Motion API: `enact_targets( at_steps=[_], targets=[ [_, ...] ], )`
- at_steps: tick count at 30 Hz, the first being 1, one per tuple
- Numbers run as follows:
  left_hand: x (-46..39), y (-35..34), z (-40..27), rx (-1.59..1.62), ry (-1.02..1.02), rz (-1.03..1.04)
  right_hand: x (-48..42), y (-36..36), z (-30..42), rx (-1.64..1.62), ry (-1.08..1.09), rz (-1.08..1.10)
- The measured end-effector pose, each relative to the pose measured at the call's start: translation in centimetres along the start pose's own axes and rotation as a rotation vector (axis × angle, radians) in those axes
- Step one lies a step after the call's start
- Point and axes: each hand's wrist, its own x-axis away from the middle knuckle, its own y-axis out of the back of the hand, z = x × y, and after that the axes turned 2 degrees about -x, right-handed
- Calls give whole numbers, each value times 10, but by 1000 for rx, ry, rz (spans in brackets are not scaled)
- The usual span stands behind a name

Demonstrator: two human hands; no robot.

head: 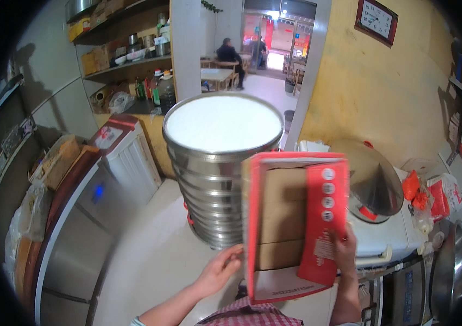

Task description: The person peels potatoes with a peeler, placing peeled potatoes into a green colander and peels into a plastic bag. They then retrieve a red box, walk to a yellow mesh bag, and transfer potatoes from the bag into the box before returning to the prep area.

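A red printed cardboard box [323, 244] with an open side and brown cardboard inside is upright before me. My right hand [345, 248] grips its right edge, with the thumb over the red flap. At the box's lower left edge is my left hand [223, 267], palm up with fingers slightly bent; whether its fingertips touch the box I cannot tell. Behind the box stands a tall stack of round stainless steel trays or steamers [206, 191], its top one showing a flat white surface [224, 122].
A large round metal lid [371, 183] and plastic bags [418, 193] lie on a white appliance [377, 240] at right. Steel cabinets [76, 244] curve along the left. Shelves [129, 65] hold bottles and bowls. Through the doorway, a person [229, 53] sits by a table [216, 74].
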Motion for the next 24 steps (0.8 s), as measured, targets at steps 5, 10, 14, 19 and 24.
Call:
enact_targets(
  at_steps=[5, 10, 14, 19, 24],
  targets=[
    [-185, -12, -41, -591, -686, -215, -47, 62, -44, -277, -193, -403],
    [-328, -33, -9, -1007, -913, -79, -57, 73, -53, -401, -221, -538],
    [-357, -47, 10, -1244, -980, 72, -44, 75, -46, -386, -230, -630],
    [-368, -45, 10, -1468, -1056, -2, -43, 84, -33, -321, -223, -623],
    [-347, -17, 10, -1481, -975, 105, -51, 82, -35, -300, -149, -672]
  ],
)
